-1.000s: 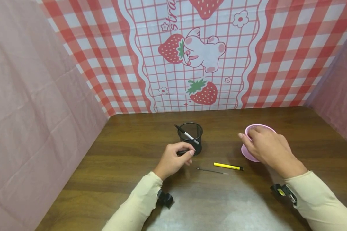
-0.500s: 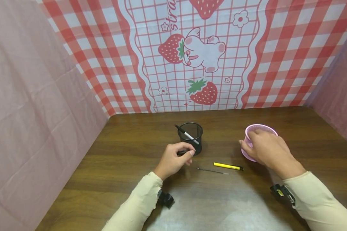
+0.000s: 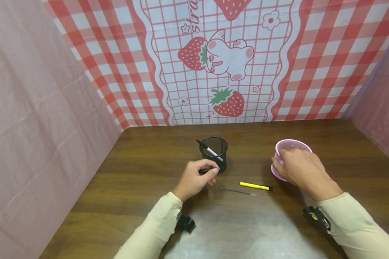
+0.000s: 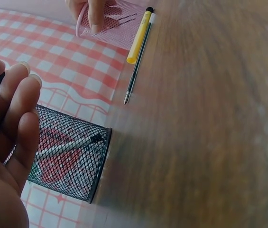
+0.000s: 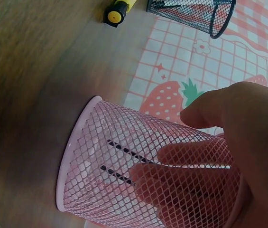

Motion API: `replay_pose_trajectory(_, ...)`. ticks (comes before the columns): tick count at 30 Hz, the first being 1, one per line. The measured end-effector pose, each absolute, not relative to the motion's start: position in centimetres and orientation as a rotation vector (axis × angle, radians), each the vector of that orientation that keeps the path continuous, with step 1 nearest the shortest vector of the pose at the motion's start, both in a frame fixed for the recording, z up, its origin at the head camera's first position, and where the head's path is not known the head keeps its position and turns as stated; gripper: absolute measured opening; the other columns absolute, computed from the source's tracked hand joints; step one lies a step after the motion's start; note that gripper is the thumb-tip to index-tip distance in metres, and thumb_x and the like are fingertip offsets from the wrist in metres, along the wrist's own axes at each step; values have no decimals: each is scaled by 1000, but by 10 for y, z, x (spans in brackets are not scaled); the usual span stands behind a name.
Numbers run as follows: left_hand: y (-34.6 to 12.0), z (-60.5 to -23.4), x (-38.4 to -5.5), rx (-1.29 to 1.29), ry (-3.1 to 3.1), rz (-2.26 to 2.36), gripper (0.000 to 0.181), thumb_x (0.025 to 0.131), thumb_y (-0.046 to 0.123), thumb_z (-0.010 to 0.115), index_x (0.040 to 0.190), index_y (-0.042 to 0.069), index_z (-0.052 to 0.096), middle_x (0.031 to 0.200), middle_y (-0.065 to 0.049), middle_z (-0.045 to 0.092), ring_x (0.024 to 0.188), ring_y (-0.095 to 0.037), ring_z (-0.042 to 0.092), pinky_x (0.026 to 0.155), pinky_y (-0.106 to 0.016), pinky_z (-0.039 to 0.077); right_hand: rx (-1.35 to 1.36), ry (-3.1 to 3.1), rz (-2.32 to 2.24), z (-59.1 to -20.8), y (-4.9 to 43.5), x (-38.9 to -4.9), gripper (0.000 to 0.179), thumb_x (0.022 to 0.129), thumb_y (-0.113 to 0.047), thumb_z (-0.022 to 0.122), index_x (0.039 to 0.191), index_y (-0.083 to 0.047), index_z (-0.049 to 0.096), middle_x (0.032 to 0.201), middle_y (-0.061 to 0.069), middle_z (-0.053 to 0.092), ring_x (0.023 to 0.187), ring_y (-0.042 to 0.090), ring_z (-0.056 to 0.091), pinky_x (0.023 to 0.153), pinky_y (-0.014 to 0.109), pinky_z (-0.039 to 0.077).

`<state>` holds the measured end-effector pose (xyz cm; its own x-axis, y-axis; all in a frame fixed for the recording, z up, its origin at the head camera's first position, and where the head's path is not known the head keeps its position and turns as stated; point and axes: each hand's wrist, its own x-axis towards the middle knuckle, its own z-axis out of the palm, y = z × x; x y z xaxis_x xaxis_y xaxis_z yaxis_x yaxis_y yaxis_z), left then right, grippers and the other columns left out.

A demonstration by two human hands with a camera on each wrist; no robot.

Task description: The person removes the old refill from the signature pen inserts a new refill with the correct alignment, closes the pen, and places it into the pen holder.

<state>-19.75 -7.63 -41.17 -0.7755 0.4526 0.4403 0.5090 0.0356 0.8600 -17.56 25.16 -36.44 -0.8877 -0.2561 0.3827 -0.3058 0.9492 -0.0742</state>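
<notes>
My left hand (image 3: pixel 197 176) pinches a black, pen-like piece (image 3: pixel 205 170) between thumb and fingers, in front of the black mesh pen holder (image 3: pixel 221 163). A black-and-white pen (image 3: pixel 210 150) leans in that holder. At the right, my right hand (image 3: pixel 303 171) reaches into the pink mesh pen holder (image 3: pixel 280 176). Its fingers (image 5: pixel 190 154) lie extended inside, seen through the mesh, and the thumb stays outside close to the wall. Two thin dark sticks (image 5: pixel 129 153) show inside near the fingertips; I cannot tell whether the fingers grip them.
Between the hands, a yellow tube with a black end (image 3: pixel 255 186) and a thin pen refill (image 3: pixel 238 191) lie on the wooden table (image 3: pixel 233 226). A red-and-white checked cloth (image 3: pixel 113 64) hangs behind, with pink cloth (image 3: pixel 35 126) at the sides.
My right hand has shifted slightly at the pink pen holder, and its thumb has come in closer to the wall. The left hand has stayed in place with the black piece.
</notes>
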Motion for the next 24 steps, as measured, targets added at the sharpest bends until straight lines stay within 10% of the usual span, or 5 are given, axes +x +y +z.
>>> replay_pose_trajectory(24, -76, -411, -197, -1036, -2239, -1875, 16, 96, 8, 67, 100, -7, 68, 68, -7, 68, 56, -17, 66, 54, -37, 61, 425, -2602, 223, -367, 249, -174, 39, 88, -15, 63, 53, -15, 45, 41, -6, 37, 40, 18, 37, 34, 43, 36)
